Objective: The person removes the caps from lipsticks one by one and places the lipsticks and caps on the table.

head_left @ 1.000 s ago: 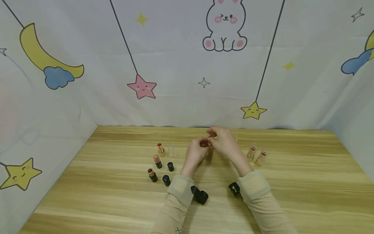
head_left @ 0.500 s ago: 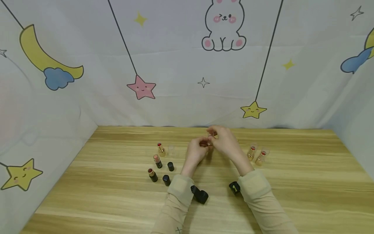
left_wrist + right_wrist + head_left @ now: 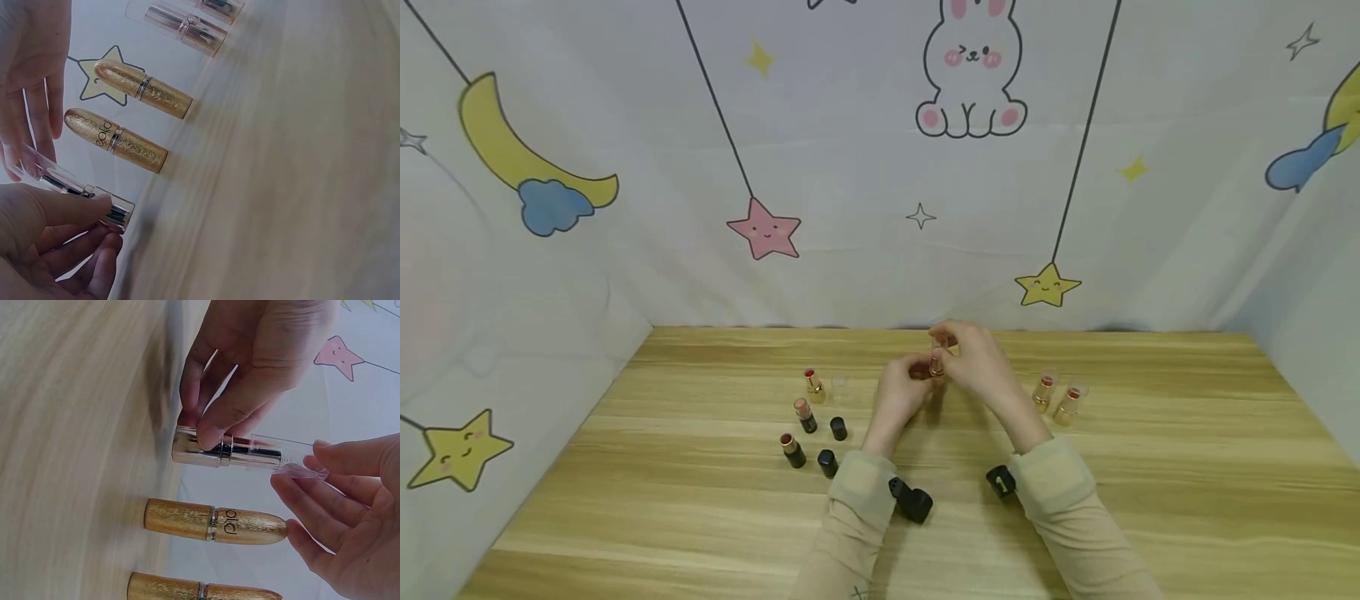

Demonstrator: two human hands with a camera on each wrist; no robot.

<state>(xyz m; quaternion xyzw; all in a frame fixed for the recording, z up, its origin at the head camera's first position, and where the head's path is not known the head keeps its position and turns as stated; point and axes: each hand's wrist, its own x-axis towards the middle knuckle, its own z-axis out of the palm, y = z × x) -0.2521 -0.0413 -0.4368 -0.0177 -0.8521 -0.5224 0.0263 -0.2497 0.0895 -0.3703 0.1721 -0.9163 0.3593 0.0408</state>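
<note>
My left hand [image 3: 901,393] grips the base of a lipstick [image 3: 197,447] between thumb and fingers, holding it upright near the back of the table. From above, my right hand [image 3: 977,358] pinches the clear cap [image 3: 297,459] of that lipstick. The cap fits over the upper part of the metallic tube, as the right wrist view shows. Beside it stand two glittery gold lipsticks [image 3: 115,139], upright and closed; the nearer one is close to my right fingertips in the right wrist view.
Two clear-capped lipsticks [image 3: 1069,405] stand to the right. On the left are three uncapped ones, a red-and-gold [image 3: 814,386], a pink [image 3: 805,415] and a dark red [image 3: 792,450], with a clear cap [image 3: 839,387] and two black caps [image 3: 827,463] beside them. Behind hangs a printed curtain [image 3: 850,275].
Both hands stay nearly in place around the lipstick. More of its gold tube now shows between the fingers. The head view has shifted slightly.
</note>
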